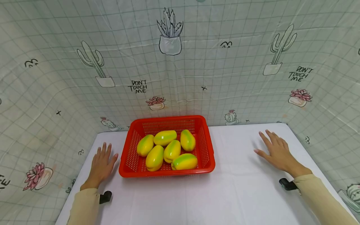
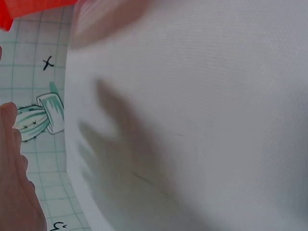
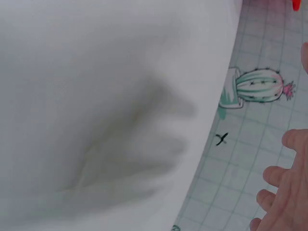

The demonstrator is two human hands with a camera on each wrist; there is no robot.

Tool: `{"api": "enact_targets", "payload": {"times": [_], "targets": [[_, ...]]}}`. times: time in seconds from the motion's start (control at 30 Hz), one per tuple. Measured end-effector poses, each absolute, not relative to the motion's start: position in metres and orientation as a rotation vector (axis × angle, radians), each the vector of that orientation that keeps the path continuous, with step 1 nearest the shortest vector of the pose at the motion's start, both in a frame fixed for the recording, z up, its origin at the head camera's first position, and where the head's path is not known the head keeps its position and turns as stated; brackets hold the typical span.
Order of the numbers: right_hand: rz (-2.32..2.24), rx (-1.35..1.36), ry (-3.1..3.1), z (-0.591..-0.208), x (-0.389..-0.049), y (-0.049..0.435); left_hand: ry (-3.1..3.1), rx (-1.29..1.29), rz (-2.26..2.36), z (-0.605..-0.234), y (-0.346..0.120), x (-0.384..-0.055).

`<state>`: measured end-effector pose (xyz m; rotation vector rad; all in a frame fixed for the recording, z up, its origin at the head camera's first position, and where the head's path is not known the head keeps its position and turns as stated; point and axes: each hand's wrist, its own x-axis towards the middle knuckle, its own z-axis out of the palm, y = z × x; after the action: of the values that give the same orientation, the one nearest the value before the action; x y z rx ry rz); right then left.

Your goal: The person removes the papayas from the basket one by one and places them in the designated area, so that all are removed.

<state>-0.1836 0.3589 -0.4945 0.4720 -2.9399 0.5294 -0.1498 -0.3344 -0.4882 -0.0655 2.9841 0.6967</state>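
A red plastic basket [image 1: 209, 156] with mesh walls stands on the white table, left of the middle. In it lie several glossy yellow-and-green fruits, mango-like in shape, among them one [image 1: 185, 162] at the front right and one [image 1: 145, 145] at the left. My left hand [image 1: 100, 167] is just left of the basket, palm down with fingers extended, holding nothing. Far to the basket's right, my right hand [image 1: 277, 153] hovers over the table with its fingers spread, also holding nothing. Each wrist view shows part of that hand at the edge and its shadow on the cloth.
White cloth covers the table [image 1: 236, 193]. A grid-patterned curtain [image 1: 191, 72] printed with potted cacti rises behind it and along both sides. A black wrist mount [image 1: 105, 197] sits at the left sleeve, another [image 1: 288, 184] at the right.
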Motion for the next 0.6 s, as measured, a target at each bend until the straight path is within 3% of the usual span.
{"api": "enact_targets", "payload": {"times": [0.6], "targets": [[0.423,0.654,-2.899,-0.466,-0.188,0.318,3.025,-0.012,0.634,-0.465,-0.327,-0.149]]}}
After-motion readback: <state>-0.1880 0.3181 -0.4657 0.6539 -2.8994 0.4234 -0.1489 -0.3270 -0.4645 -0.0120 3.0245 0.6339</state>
